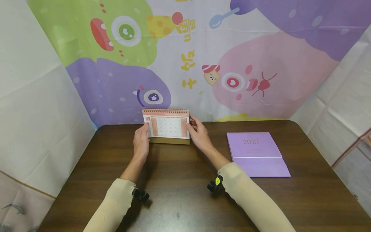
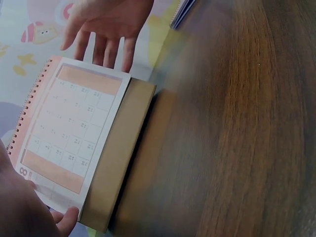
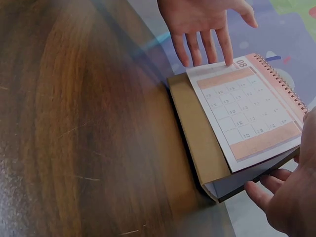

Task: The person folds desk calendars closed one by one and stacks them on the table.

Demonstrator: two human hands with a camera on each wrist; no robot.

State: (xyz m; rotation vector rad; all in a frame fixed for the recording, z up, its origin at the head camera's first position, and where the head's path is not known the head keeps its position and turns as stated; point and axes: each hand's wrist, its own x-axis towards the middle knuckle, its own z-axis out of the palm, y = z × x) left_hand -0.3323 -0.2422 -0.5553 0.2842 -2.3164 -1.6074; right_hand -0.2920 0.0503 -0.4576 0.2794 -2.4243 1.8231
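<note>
A pink-and-white spiral-bound desk calendar (image 1: 169, 127), showing page 08, stands on its brown cardboard base near the back of the table. My left hand (image 1: 141, 140) is at its left side, and in the right wrist view the left hand's fingers (image 3: 194, 49) look straight, reaching the page edge. On the opposite side is my right hand (image 1: 200, 134). The left wrist view shows the right hand's fingers (image 2: 112, 49) extended by the calendar's edge, thumb apart from it. Neither hand is curled round the calendar.
A purple 2027 calendar (image 1: 255, 145) lies on the right of the dark wooden table (image 1: 179, 193). Right behind the table hangs a cartoon-printed cloth (image 1: 185, 96), with pale cloth on both sides. Black wrist cameras (image 1: 215, 184) sit at both sleeves.
</note>
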